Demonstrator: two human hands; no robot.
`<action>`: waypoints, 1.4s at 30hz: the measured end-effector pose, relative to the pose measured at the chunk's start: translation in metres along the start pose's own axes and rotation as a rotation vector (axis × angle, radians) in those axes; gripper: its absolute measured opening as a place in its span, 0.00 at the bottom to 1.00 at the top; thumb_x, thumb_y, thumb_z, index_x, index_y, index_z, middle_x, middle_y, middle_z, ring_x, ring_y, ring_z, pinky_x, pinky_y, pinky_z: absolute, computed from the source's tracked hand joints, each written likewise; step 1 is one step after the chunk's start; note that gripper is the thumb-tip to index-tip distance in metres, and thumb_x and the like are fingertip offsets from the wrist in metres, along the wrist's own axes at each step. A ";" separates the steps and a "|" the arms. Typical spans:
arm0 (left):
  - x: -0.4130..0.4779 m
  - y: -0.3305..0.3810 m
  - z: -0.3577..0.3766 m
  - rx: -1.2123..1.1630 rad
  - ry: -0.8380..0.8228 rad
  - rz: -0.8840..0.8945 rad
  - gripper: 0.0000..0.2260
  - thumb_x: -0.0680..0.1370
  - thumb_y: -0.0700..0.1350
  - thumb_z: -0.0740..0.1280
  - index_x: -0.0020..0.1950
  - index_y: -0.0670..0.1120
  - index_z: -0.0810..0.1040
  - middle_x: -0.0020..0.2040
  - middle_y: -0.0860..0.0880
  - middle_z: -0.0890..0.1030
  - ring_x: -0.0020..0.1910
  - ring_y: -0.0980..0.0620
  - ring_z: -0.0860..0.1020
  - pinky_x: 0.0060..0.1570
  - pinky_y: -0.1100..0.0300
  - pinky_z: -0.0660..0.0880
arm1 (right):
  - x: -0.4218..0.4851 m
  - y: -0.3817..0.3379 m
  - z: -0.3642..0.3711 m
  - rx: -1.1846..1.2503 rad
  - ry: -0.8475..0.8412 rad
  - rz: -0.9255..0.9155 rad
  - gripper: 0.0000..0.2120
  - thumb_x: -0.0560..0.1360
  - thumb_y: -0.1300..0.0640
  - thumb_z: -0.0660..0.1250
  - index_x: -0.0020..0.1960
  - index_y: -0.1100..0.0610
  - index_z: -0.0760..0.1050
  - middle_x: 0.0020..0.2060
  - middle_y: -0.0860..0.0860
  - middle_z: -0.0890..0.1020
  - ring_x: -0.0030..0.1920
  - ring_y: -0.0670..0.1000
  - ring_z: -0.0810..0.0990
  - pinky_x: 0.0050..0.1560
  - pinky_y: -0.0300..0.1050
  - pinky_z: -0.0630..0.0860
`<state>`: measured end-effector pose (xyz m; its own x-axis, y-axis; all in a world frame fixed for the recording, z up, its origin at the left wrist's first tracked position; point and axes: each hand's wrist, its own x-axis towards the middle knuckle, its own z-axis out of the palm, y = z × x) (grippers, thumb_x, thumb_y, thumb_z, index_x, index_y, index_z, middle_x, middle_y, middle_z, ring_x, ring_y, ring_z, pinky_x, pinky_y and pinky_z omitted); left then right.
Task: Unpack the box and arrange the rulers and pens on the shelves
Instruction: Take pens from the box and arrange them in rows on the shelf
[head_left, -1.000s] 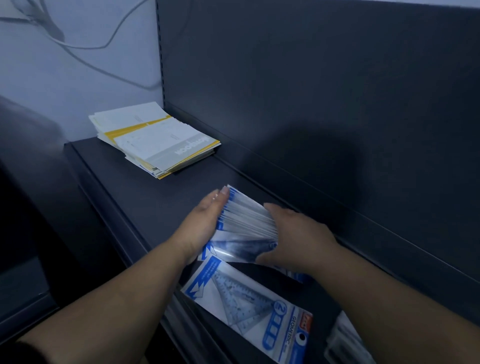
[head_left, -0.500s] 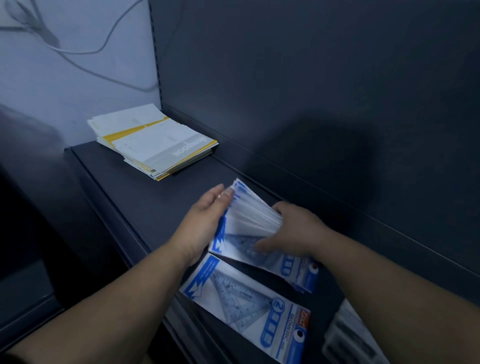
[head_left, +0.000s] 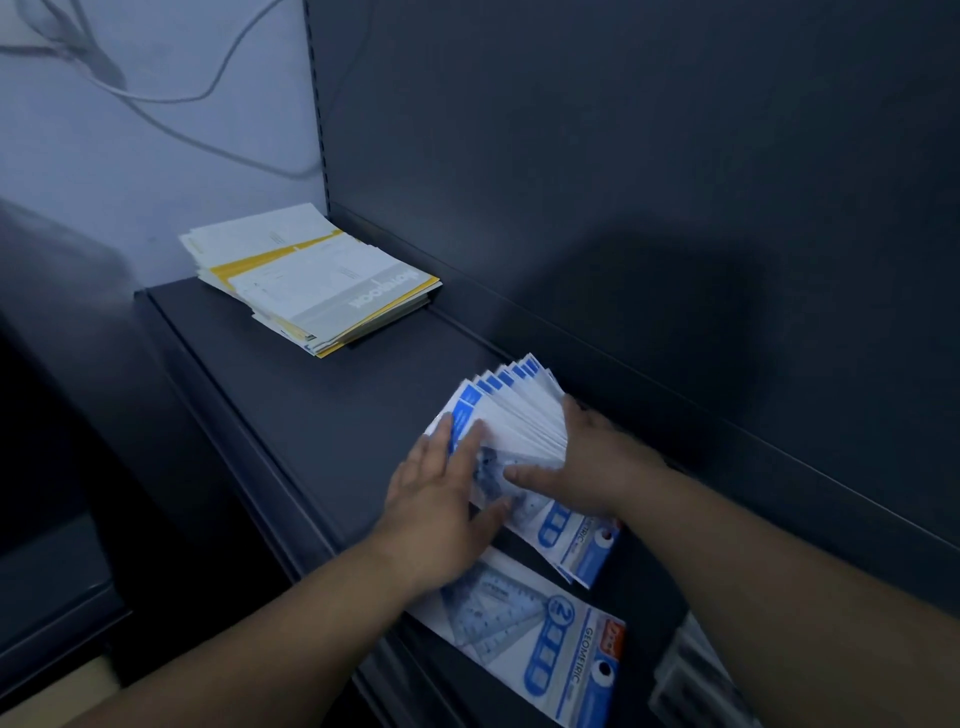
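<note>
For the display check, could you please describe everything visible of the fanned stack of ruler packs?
The fanned stack of ruler packs lies toward the back of the dark shelf: white-and-blue plastic-looking sleeves, far ends spread, a set square showing through the top one. The left hand presses flat on its left side; the right hand cups its right edge.

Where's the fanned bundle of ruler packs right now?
Head view, right of centre on the dark shelf near the back panel: the fanned bundle sits between the left hand and right hand, just beyond the single flat ruler pack.
</note>
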<state>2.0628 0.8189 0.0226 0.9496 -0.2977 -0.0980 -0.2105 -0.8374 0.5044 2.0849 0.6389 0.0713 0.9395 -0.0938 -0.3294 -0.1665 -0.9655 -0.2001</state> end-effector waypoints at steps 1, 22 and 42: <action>0.001 0.000 0.001 0.040 -0.012 0.019 0.36 0.77 0.65 0.56 0.76 0.59 0.36 0.77 0.53 0.33 0.76 0.50 0.37 0.75 0.52 0.42 | 0.000 0.001 0.000 -0.007 -0.012 0.000 0.56 0.65 0.24 0.62 0.79 0.49 0.37 0.77 0.51 0.54 0.73 0.56 0.63 0.65 0.53 0.68; -0.019 -0.031 -0.030 0.135 0.142 -0.076 0.27 0.78 0.58 0.60 0.75 0.51 0.59 0.75 0.48 0.58 0.73 0.46 0.57 0.72 0.54 0.58 | -0.033 -0.038 0.047 -0.235 0.084 -0.182 0.35 0.77 0.31 0.44 0.75 0.40 0.30 0.75 0.48 0.28 0.75 0.60 0.29 0.71 0.69 0.35; -0.033 -0.006 -0.039 0.174 -0.226 -0.204 0.38 0.63 0.57 0.78 0.66 0.45 0.67 0.64 0.46 0.70 0.63 0.46 0.70 0.60 0.54 0.72 | -0.090 -0.037 0.028 -0.131 0.168 -0.287 0.29 0.69 0.30 0.66 0.61 0.49 0.75 0.58 0.47 0.76 0.57 0.49 0.75 0.58 0.47 0.73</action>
<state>2.0418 0.8516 0.0568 0.9050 -0.1939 -0.3787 -0.0766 -0.9498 0.3032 1.9984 0.6896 0.0825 0.9803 0.1580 -0.1188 0.1412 -0.9802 -0.1385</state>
